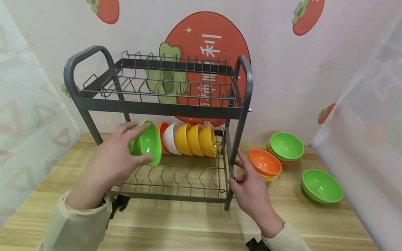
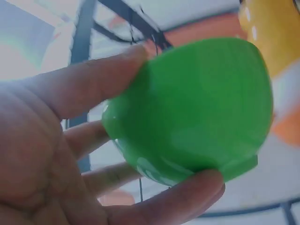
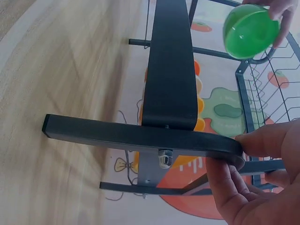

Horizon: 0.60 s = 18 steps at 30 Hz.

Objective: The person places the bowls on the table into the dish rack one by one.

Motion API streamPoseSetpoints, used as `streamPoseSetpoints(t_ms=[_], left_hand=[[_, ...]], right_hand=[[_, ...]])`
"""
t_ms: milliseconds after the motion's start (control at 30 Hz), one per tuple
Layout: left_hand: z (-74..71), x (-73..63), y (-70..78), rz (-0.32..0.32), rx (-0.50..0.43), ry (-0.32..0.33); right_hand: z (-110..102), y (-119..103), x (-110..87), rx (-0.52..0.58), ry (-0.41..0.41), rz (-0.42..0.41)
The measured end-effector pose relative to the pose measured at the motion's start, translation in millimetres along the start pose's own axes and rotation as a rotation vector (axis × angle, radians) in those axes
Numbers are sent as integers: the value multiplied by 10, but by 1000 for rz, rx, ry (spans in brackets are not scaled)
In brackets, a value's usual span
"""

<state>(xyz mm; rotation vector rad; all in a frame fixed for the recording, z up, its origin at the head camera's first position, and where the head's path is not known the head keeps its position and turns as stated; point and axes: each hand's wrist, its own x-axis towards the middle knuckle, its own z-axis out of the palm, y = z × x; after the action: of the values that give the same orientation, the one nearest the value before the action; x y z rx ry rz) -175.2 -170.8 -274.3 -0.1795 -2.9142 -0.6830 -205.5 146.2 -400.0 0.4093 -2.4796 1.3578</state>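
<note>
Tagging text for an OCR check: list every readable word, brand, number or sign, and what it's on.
"利", white, turned sideways: large red persimmon on the backdrop.
Characters below it: partly blocked by the rack, not legible.
Right-side sheet: pale pink marks, too faint to read.
Held green bowl, other bowls, rack: none readable.

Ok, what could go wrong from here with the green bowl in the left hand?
The green bowl is tilted in the fingers of the left hand, so it might slip. In the head view it looks close to the row of orange, white and yellow bowls on the lower tier; a bump could shift them. The right hand grips the two-tier dish rack, so a tug could jolt that row.
</note>
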Motion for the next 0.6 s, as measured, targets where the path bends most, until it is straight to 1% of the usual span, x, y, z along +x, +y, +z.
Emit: streamPoseSetpoints(t_ms=[33,100,267,367,500,600], left_hand=[[-9,38,-23,-13,29,4],[10,122,-77,-11,84,8],[173,349,-221,6,175,33],[263,499,-337,-13,186,30],[365,676,-498,-38,168,-17],[440,775,-600,-28,163,-39]], right_hand=[[2,1,0,6,0,0],[6,4,-4,16,1,4],[2,-2,-7,28,2,23],[7,2,-5,27,2,25],[14,11,-1,28,-2,23],[20,18,-5,22,-2,16]])
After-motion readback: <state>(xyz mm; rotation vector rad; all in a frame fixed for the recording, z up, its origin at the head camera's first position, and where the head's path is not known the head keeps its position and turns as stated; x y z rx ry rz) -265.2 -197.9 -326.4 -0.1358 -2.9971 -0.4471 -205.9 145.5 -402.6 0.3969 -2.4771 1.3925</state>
